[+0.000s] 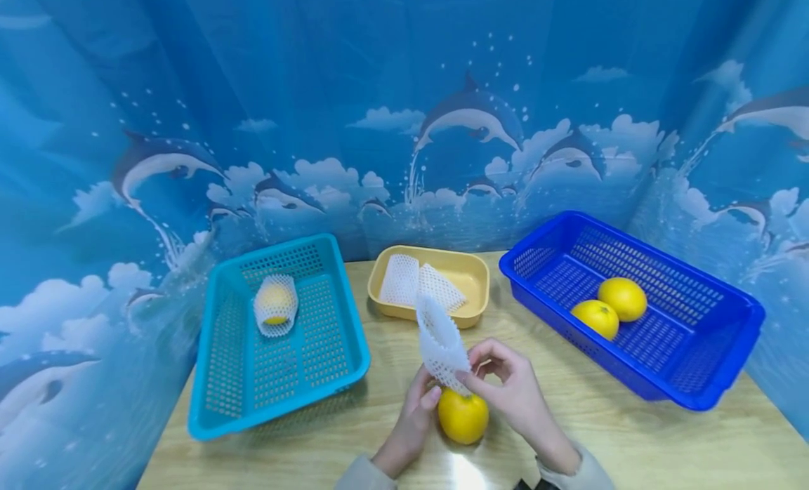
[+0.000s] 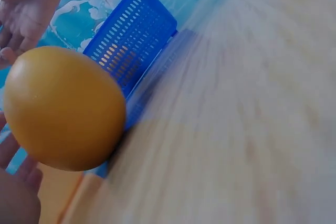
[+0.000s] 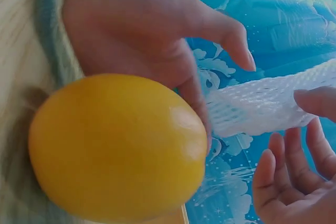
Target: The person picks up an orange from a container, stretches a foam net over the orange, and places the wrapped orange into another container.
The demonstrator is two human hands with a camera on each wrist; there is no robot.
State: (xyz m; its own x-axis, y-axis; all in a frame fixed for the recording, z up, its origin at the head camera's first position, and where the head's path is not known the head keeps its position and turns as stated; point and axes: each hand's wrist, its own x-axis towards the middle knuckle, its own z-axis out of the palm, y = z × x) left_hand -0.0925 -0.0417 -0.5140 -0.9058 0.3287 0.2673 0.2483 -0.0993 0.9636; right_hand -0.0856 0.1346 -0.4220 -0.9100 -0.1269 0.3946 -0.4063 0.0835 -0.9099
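Note:
A round yellow fruit (image 1: 463, 416) rests on the table between the two hands. Above it, my right hand (image 1: 512, 388) pinches the lower edge of a white foam fruit net (image 1: 441, 339) between thumb and fingers; the right wrist view shows this pinch on the net (image 3: 262, 103) too. My left hand (image 1: 407, 423) is beside the fruit, its thumb extended and its fingertips close to the net's lower end. In the right wrist view the fruit (image 3: 118, 148) partly hides the left hand (image 3: 131, 30), so I cannot tell whether its fingers touch the net.
A teal basket (image 1: 344, 293) at left holds one netted yellow fruit (image 1: 275, 306). At the back, a yellow tray (image 1: 477, 283) contains folded foam nets (image 1: 400, 279). Two yellow fruits (image 1: 622, 299) lie in a blue basket (image 1: 708, 363) at right. A dolphin-print curtain (image 1: 354, 90) stands behind.

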